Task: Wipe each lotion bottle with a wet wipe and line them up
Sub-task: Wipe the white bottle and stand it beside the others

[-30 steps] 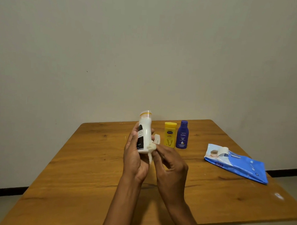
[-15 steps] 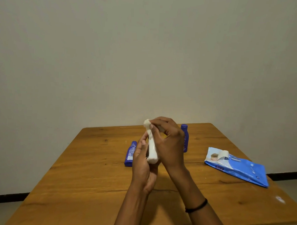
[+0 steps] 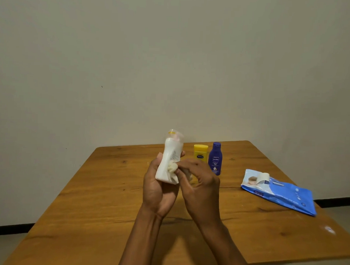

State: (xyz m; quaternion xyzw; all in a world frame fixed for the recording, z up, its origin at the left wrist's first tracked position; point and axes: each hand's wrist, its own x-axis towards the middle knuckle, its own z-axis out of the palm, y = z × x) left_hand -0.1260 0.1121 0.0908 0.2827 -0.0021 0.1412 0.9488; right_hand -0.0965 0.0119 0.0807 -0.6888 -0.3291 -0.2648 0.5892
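Head view showed the white bottle (image 3: 170,162) above the table (image 3: 108,189), gripped by the left hand (image 3: 158,189); the right hand (image 3: 200,184) pinched a wet wipe (image 3: 172,168) against it; yellow bottle (image 3: 200,153) and blue bottle (image 3: 215,157) stood aligned behind, apparently finished.

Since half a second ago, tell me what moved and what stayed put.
The right hand, pinching the wet wipe, came down from the cap of the white lotion bottle to its lower body. The left hand kept its grip on the bottle, now turned to show its printed back. The yellow bottle, the blue Nivea bottle and the wipes pack stayed where they were.
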